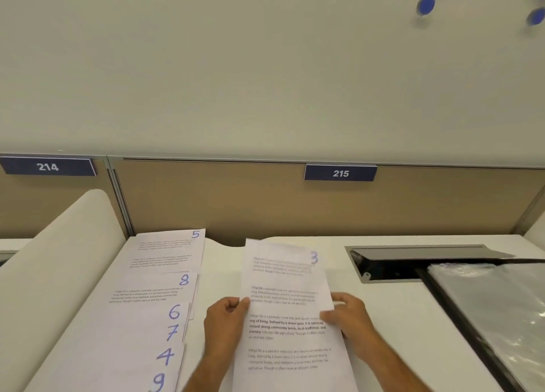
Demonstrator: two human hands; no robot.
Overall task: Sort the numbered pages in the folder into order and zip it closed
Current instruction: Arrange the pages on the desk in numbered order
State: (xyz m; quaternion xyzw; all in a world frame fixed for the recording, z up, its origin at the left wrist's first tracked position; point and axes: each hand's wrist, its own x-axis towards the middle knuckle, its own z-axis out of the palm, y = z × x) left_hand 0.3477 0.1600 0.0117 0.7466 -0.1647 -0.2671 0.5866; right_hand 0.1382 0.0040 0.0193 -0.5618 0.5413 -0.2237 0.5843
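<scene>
A printed page numbered 3 (pixel 287 276) is held up over the white desk (pixel 383 309). My left hand (pixel 225 322) pinches its left edge and my right hand (pixel 349 318) grips its right edge, thumb on the front. More sheets may lie behind it; I cannot tell. To the left, overlapping pages lie in a column on the desk: page 5 (pixel 169 248) at the far end, then page 8 (pixel 156 288), page 6 (pixel 153 315), page 7 (pixel 147 332), page 4 (pixel 138 359) and page 9 (pixel 132 381). The open folder (pixel 507 309), with a clear plastic face and dark zip edge, lies at the right.
A tan partition (pixel 236 203) with plates 214 and 215 closes off the desk's far side. An open cable hatch (pixel 392 266) with a raised grey lid sits just left of the folder. A curved white side divider (pixel 65 253) borders the desk on the left.
</scene>
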